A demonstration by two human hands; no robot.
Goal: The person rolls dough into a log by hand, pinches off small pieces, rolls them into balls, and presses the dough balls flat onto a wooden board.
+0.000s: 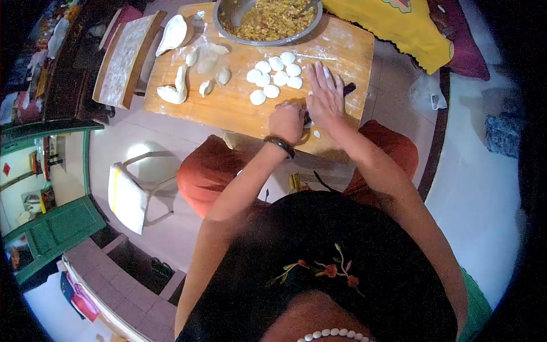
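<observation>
Toward nine o'clock from my hands, bent dough (pixel 172 94) lies on the table (pixel 228 108), with white rounds (pixel 278 78) nearer, toward eleven. My left hand (pixel 286 121) is clenched round a dark tool (pixel 350 89); my right hand (pixel 326 97) spreads palm-down over it, its far end jutting toward two o'clock.

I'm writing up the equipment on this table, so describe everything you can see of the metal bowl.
The metal bowl is round, wide and silvery, with a shiny rim. It stands upright at the far edge of the wooden tabletop, its top cut off by the picture. Inside lies a chopped, yellowish-brown mixture, with bare wall showing at left. What looks like a utensil leans in at right. The left hand and right hand are both clear of it.
</observation>
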